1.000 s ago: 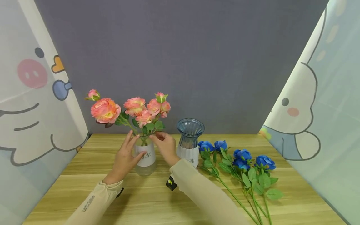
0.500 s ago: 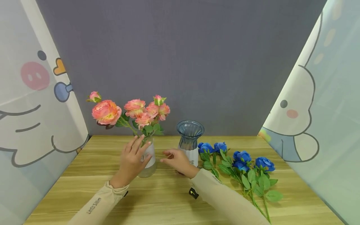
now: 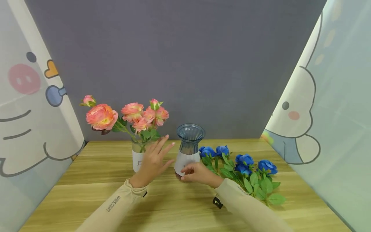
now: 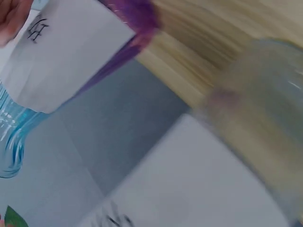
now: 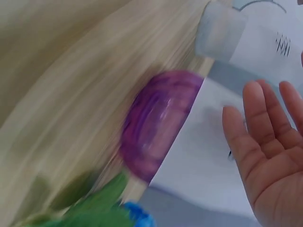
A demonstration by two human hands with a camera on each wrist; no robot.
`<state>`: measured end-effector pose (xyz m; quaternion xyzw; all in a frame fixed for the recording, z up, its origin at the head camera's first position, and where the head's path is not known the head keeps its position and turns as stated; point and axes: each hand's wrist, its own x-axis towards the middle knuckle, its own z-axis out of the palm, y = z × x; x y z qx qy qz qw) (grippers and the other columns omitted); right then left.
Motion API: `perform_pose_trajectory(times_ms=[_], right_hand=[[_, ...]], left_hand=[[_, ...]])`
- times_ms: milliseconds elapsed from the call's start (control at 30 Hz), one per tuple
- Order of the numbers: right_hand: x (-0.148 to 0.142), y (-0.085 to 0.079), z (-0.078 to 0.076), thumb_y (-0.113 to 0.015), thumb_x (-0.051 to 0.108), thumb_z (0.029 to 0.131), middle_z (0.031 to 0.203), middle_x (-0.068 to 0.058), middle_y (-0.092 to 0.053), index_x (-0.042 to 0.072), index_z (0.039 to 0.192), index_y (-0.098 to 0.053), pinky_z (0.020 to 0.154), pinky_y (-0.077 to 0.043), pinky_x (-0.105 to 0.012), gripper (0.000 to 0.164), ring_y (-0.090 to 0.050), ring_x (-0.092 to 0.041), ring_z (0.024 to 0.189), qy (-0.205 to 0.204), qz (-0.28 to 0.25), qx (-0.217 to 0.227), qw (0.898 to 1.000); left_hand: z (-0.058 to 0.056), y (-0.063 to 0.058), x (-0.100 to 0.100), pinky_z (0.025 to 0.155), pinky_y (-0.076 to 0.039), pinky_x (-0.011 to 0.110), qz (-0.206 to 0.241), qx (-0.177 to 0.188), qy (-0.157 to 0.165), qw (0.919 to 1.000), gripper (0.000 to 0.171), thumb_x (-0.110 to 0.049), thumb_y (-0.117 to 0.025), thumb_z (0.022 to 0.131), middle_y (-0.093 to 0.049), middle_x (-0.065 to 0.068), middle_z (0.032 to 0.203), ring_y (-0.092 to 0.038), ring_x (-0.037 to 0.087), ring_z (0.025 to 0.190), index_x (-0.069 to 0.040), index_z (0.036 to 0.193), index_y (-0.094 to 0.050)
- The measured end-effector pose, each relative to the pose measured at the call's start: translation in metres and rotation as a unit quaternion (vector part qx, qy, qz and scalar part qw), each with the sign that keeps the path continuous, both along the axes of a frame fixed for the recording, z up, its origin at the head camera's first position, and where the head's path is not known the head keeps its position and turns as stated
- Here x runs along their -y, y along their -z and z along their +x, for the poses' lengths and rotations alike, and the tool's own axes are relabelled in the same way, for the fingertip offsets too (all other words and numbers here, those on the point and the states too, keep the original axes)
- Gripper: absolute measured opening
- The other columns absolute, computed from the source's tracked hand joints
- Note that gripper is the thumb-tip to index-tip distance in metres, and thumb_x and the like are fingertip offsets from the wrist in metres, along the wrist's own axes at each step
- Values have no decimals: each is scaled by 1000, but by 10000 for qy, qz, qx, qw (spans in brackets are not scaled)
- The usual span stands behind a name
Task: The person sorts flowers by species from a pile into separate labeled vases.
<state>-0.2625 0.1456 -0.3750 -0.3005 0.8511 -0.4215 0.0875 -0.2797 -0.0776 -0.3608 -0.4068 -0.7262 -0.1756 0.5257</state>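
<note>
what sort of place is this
Probably a small screened-off tabletop booth, perhaps set up indoors: a wood-grain table with a plain dark backdrop behind it and cartoon-printed side panels.

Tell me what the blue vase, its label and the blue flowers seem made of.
Blue vase: likely glass, glossy and translucent, with ribs and bright highlights; clear plastic is possible.
Label: apparently paper, matte white with dark writing.
Blue flowers: perhaps fabric, fairly matte, with evenly vivid petals.
</note>
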Motion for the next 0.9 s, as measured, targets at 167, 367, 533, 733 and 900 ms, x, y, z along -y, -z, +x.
perform_pose_trajectory(times_ms=[167, 367, 533, 733, 900], right_hand=[[-28, 2, 0, -70, 12, 88, 88, -7, -70, -3, 108, -69, 64, -51, -25, 25, -63, -16, 75, 277, 161, 2, 9995], [-73, 5, -1, -67, 12, 90, 88, -7, -69, -10, 114, -63, 63, -51, -31, 33, -62, -22, 73, 676, 151, 391, 9968], [-108, 6, -2, -65, 14, 92, 91, -9, -68, -12, 122, -57, 61, -49, -40, 41, -53, -20, 65, 1014, 43, 915, 9906], [-135, 9, 2, -67, 11, 89, 84, -11, -64, -12, 121, -57, 60, -53, -41, 41, -58, -22, 68, 1460, 267, 1174, 9819], [-140, 10, 10, -70, 5, 85, 84, -8, -65, -9, 117, -61, 62, -55, -40, 35, -62, -23, 70, 1892, 472, 1556, 9684]], left_hand=[[-7, -9, -13, 77, -51, 51, 135, 245, 353, 9990, 84, -14, -95, 52, -52, 30, 129, -57, 42, 107, 1, 125, -56], [-13, -14, -23, 79, -52, 49, 193, 479, 551, 9971, 82, -14, -93, 58, -48, 31, 132, -55, 41, 112, 2, 128, -55], [-17, -17, -29, 84, -50, 51, 197, 580, 678, 9958, 83, -14, -93, 58, -47, 31, 134, -53, 42, 114, 2, 129, -53], [-21, -18, -36, 84, -50, 50, 203, 525, 641, 9964, 79, -15, -92, 58, -51, 32, 128, -55, 43, 113, 3, 126, -57], [-25, -9, -43, 85, -49, 53, 472, 489, 569, 9961, 71, -16, -91, 58, -54, 31, 125, -54, 47, 113, 2, 120, -62]])
